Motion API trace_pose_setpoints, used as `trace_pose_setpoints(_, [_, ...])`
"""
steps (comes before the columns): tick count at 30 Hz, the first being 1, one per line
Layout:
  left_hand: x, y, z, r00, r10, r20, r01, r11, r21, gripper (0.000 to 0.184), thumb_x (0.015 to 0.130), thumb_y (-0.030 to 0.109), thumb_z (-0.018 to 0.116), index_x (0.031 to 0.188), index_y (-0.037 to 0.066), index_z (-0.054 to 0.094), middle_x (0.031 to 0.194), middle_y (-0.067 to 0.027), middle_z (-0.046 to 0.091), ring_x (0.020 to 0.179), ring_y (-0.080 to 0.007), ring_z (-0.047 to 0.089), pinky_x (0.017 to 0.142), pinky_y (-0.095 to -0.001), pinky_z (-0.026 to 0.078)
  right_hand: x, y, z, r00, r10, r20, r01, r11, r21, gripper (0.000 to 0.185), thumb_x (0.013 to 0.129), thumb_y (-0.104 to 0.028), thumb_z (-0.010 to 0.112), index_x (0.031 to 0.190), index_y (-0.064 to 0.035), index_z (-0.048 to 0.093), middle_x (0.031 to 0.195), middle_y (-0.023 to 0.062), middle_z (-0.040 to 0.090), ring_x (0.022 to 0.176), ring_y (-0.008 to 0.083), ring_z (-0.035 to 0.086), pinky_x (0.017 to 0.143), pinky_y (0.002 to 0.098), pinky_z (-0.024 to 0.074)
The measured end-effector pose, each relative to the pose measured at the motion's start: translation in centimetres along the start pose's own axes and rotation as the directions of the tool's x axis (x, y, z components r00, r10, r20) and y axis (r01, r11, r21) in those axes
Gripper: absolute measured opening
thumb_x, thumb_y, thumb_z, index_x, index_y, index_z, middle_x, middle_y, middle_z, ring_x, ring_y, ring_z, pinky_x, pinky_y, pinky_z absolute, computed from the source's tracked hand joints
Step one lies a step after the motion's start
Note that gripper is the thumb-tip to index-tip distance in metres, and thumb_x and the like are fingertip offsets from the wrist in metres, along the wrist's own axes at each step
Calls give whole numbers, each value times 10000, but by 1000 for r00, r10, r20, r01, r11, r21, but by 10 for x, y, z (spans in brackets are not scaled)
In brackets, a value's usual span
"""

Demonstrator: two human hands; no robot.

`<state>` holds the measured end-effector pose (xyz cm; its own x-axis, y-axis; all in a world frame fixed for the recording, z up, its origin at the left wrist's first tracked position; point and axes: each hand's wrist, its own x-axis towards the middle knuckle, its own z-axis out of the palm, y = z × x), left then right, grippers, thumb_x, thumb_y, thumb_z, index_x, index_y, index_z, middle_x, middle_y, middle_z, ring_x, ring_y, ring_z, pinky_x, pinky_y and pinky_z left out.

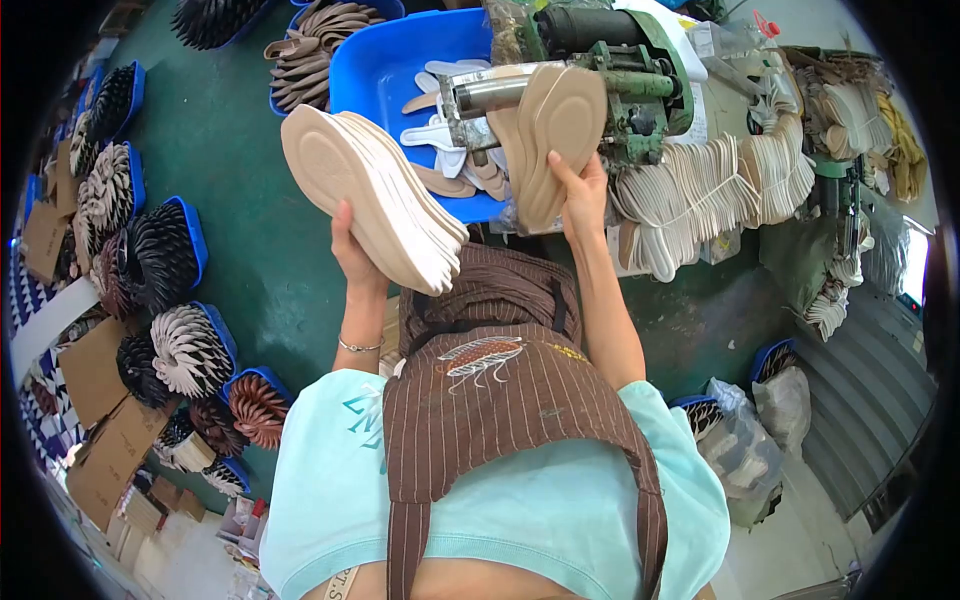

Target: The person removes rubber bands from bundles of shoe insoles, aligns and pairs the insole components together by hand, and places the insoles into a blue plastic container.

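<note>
My left hand (352,245) grips a thick stack of insoles (345,160) from below, beige on the top face with white edges fanned toward the right. A thinner stack of beige insoles (570,115) is in my right hand (583,195), thumb on the front face and the other fingers hidden behind. The two stacks are apart, both raised in front of my apron. Just beyond my right hand stands a green machine with a metal roller (495,95). Behind the stacks, a blue tub (375,65) contains loose white and beige insoles.
Tied bundles of insoles (690,195) lie right of the machine, near a clear plastic bottle (735,38). Along the left floor stand several blue tubs of fanned dark and light pieces (190,350) and cardboard (115,455). Plastic bags (745,440) sit at the lower right.
</note>
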<state>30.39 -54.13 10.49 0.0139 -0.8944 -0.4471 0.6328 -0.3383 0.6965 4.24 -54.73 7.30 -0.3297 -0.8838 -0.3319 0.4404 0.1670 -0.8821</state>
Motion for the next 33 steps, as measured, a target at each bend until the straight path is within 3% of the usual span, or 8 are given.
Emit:
trace_pose_setpoints(4, [-1,5,2,996,55,-63,-57,998,-35,713,839,475,460,1294,-65,361,1177,-218,525,1003,-277,606,841,-370,525,-39,-6,2,991,-129,-40,120,975,-186,366,833,-43,639,1171,13,511,1106,84,595,1014,147,554,893,283,429])
trace_pose_setpoints(6, [-3,3,-1,999,-4,-36,3,999,-32,727,829,481,469,1291,-69,363,1167,-221,533,978,-275,615,828,-359,528,-57,21,-7,992,-101,-74,91,988,-124,394,836,-65,638,1199,8,502,1139,91,581,1043,156,544,916,293,417])
trace_pose_setpoints(11, [-3,0,-1,997,-66,-28,66,998,-21,738,822,496,460,1305,-51,354,1178,-220,528,985,-278,612,832,-361,529,-1,30,-8,991,-136,3,124,895,-427,263,853,-116,638,1062,28,573,981,82,633,870,118,559,778,269,448])
trace_pose_setpoints(12, [-3,0,-3,997,-77,-8,77,997,-5,745,824,507,445,1328,-30,333,1205,-217,513,1005,-282,607,842,-372,530,5,22,1,988,-150,-36,136,955,-263,221,858,-125,634,1003,35,585,904,71,643,781,94,536,710,257,445])
trace_pose_setpoints(15, [-4,-2,-11,999,-51,-7,51,999,11,744,824,509,448,1321,-34,340,1196,-218,517,1001,-279,609,842,-367,530,-8,7,7,968,-248,-30,215,887,-410,199,867,-94,613,1004,44,574,917,89,644,821,122,586,731,263,468])
trace_pose_setpoints(17, [-4,0,-9,999,-35,-28,36,999,27,743,823,511,450,1318,-33,344,1194,-217,519,999,-280,610,841,-365,531,-33,11,1,986,-132,-105,118,985,-125,226,871,-67,597,1047,67,548,982,130,639,880,193,632,780,304,506])
trace_pose_setpoints(26, [1,3,-17,995,-56,-84,55,998,-12,726,835,518,436,1315,-22,360,1185,-194,535,983,-253,620,832,-350,532,-48,21,-25,949,317,7,-302,910,-284,204,863,-50,593,1022,76,566,871,133,658,764,211,671,638,308,539])
trace_pose_setpoints(33, [7,4,-25,995,-49,-89,46,998,-41,718,836,509,440,1312,-24,369,1166,-191,550,971,-250,626,827,-345,535,17,4,-6,954,296,56,-277,935,-223,251,877,-173,614,999,45,581,852,123,662,723,171,661,630,288,533])
